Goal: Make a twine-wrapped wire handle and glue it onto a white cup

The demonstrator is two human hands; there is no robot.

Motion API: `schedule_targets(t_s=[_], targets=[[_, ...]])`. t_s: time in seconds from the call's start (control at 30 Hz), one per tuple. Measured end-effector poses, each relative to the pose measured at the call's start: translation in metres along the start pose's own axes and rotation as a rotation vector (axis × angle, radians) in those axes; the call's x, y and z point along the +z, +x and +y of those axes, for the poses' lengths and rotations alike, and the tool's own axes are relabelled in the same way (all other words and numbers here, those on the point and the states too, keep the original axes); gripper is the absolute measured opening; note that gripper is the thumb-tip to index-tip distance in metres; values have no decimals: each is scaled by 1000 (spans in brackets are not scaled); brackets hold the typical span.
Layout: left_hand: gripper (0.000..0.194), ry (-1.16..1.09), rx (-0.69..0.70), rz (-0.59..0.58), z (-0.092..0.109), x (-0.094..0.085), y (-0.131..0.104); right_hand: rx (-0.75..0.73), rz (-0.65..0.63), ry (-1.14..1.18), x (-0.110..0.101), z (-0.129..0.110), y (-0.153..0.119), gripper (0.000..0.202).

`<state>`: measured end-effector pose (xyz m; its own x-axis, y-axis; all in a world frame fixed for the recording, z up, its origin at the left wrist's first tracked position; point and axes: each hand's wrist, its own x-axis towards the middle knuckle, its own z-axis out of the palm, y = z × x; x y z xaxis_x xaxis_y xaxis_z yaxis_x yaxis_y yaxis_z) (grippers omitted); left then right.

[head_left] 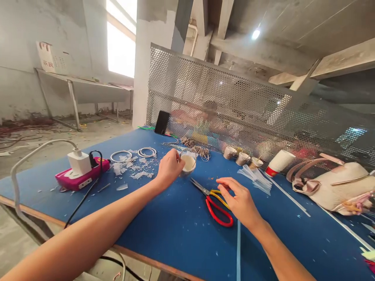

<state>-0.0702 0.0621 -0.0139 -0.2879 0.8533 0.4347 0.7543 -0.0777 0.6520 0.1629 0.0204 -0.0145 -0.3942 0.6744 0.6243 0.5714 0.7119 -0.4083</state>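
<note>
My left hand (170, 167) is closed, its fingers pinching a thin grey cord loop (195, 157) that arcs over a small paper cup (188, 165). Part of the cup is hidden behind my fingers. Scissors (208, 192) with one red and one yellow handle lie on the blue table (175, 226), blades pointing toward the cup. Over the yellow handle hovers my right hand (238, 198), its fingers loosely bent with a gap to the thumb; nothing shows in it. A pale flat strip (238, 249) runs from below that hand to the near edge.
White rings (147, 152) and plastic scraps (142, 175) lie left, near a pink power strip (83, 177) with a charger. Cord bundles (199, 150), a phone (162, 122) and paper cups (230, 152) line the back. Clear sleeves (258, 179) and a bag (336, 185) sit right.
</note>
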Motion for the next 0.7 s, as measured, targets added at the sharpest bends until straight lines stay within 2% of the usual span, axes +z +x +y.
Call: schedule_targets(t_s=[0.2,0.33,0.5,0.7], targets=[[8,-47,114,-19,17,3,-17,69,16,97,17,1,1,16],[8,-90,186,-71,27,7,-30,103,44,140,29,-6,2,25],[7,-134,230,-110,25,5,-35,161,25,218,37,-3,2,24],[8,-178,275,-159,20,3,-38,243,-3,262,35,-1,1,20]])
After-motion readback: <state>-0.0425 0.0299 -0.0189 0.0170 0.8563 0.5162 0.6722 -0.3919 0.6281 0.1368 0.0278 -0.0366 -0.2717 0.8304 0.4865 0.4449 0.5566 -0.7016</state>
